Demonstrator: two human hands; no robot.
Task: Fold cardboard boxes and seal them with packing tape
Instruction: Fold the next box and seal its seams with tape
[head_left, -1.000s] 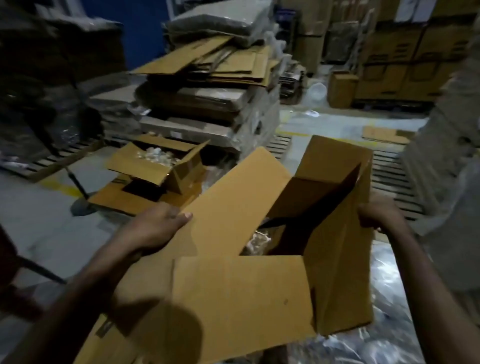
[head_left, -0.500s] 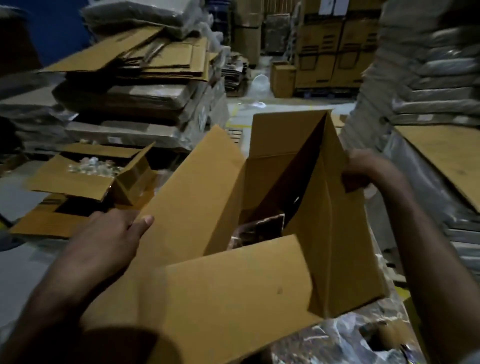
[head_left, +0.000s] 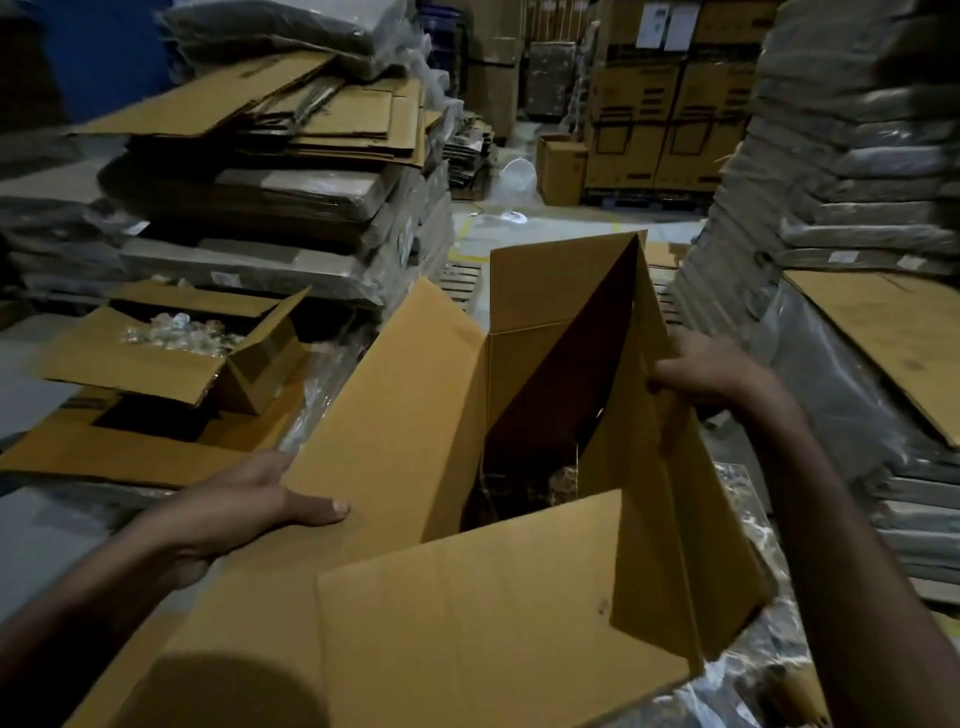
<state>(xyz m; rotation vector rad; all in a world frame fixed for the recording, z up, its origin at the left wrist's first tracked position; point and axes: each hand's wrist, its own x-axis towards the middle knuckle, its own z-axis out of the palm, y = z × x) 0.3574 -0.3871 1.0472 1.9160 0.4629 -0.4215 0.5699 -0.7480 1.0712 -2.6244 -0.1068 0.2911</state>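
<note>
Left of the cardboard box (head_left: 467, 623), low down: a small carton (head_left: 156, 364), flaps open, with clear crumpled scraps inside. It sits on flat cardboard.

Left of the box and behind it: a stack of wrapped bundles topped with flattened cardboard sheets (head_left: 311, 114).

My left hand (head_left: 234, 509) is at the box's left flap. The thumb lies flat on the flap's inner face and the fingers (head_left: 270, 465) curl under the edge, grasping it. The flap is splayed outward.

The box stands right in front of me with its top open. The near flap leans toward me and the far flap stands upright. The inside is dark, and I cannot tell what shows at the bottom.

My right hand (head_left: 711, 374) is on the box's right side, fingers hooked over the top edge of that wall, clamping it.

At the box's lower right is crinkled clear plastic (head_left: 753, 519).

Right of the box: a tall pile of wrapped bundles (head_left: 857, 156) and, lower down, a flat cardboard sheet (head_left: 893, 338) lying on wrapped stock.
</note>
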